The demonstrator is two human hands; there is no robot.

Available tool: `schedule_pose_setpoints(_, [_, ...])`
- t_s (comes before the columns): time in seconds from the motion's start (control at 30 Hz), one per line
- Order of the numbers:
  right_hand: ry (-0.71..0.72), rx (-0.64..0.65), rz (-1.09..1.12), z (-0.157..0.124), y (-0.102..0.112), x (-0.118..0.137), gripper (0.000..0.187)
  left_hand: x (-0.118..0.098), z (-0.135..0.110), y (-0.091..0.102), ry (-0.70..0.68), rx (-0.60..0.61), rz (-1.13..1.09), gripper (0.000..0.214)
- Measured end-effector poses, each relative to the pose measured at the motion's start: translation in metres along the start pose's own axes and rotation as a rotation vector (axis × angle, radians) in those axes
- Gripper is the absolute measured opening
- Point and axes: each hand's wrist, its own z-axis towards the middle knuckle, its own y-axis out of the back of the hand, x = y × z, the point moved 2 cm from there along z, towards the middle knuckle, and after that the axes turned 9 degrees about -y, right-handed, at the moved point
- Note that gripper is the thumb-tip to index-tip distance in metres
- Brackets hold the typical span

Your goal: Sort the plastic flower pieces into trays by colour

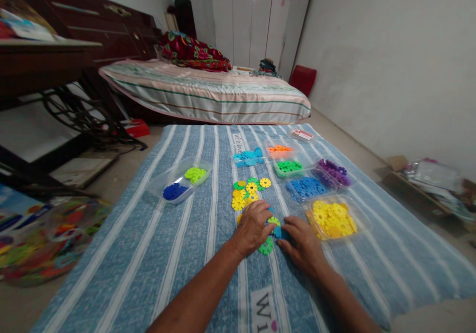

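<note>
Small notched plastic flower discs lie joined in a flat piece in front of me. Yellow discs (239,203) and green ones make up its far part. My left hand (253,228) rests over the middle, fingers bent and thumb at the edge of a light green disc (274,221), hiding some pieces beneath. To its right, my right hand (305,245) has thumb and forefinger around a blue disc (284,233) at the piece's right side. A green disc (266,246) shows below the left thumb. Exact contact of the left fingertips is hidden.
Clear tubs on the right hold yellow (333,219), blue (307,188), purple (332,172), green (289,167) and orange discs (279,149). Light blue discs (248,157) lie ahead. A left tub (178,174) holds dark blue and lime discs. A bed (223,95) stands beyond.
</note>
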Motion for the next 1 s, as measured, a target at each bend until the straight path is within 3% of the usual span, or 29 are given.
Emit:
schedule_pose_setpoints(0.4, [0.012, -0.07, -0.089, -0.002, -0.009, 0.009, 0.021, -0.014, 0.001, 0.007, 0.071, 0.125, 0.048, 0.016])
schedule_pose_setpoints(0.8, [0.007, -0.091, -0.051, -0.006, -0.014, 0.0, 0.026, -0.013, -0.003, 0.006, 0.063, 0.007, -0.074, 0.014])
schedule_pose_setpoints(1.0, [-0.006, -0.097, -0.034, -0.006, -0.013, -0.003, 0.026, -0.014, 0.0, 0.008, 0.089, 0.009, -0.096, 0.011])
